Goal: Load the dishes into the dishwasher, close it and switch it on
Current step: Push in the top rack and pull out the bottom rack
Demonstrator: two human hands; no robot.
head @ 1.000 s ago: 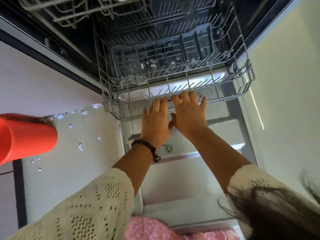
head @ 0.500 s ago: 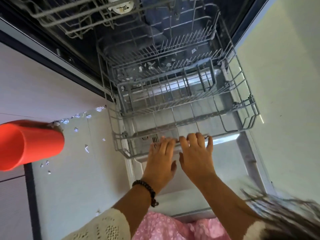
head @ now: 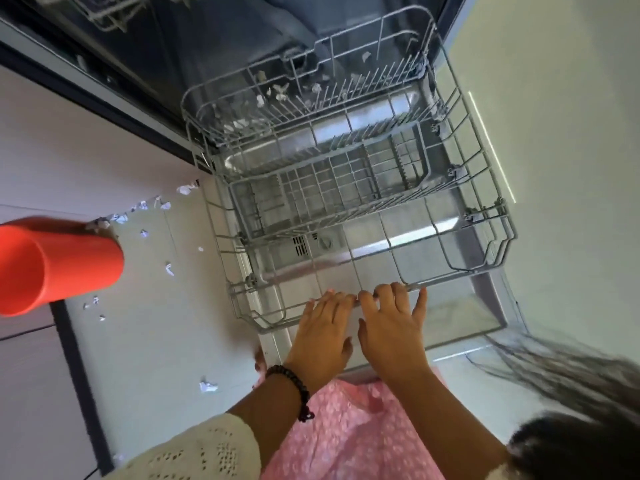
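Dishwasher (head: 214, 57) open, door (head: 467, 313) dropped flat, lower rack (head: 485, 216) drawn out over it. Rack bare of dishes; only white scraps (head: 278, 93) caught among the back tines. Grey plastic basket (head: 332, 188) seated mid-rack. Detergent compartment and vent grille (head: 301, 245) visible through the wires on the inner door.

Left hand (head: 322, 334) and right hand (head: 391, 327) side by side on the rack's front rail, nearly touching each other. Fingers hooked over the top wire (fingertips hidden behind it, so depth of curl not fully readable), thumbs out to the sides. Both grips holding the rail, nothing else in either hand. Dark bead bracelet (head: 294, 386) on left wrist, cream knit sleeve (head: 194, 452) below it.

Floor (head: 149, 306) pale, glossy tile, littered with small white paper bits (head: 207, 386) scattered left of the door, densest near the cabinet base. Dark strip (head: 79, 368) running along the floor at left. Orange cup (head: 52, 268) at left edge, lying on its side in the view, open end toward the camera (support not visible). White cabinet front (head: 86, 143) left of the machine, plain pale panel (head: 571, 116) on its right with a thin bright streak of light. Pink patterned fabric (head: 346, 434) at bottom centre, dark hair (head: 571, 410) hanging in at bottom right. Upper rack (head: 114, 12) edge just visible at top left, blurred.
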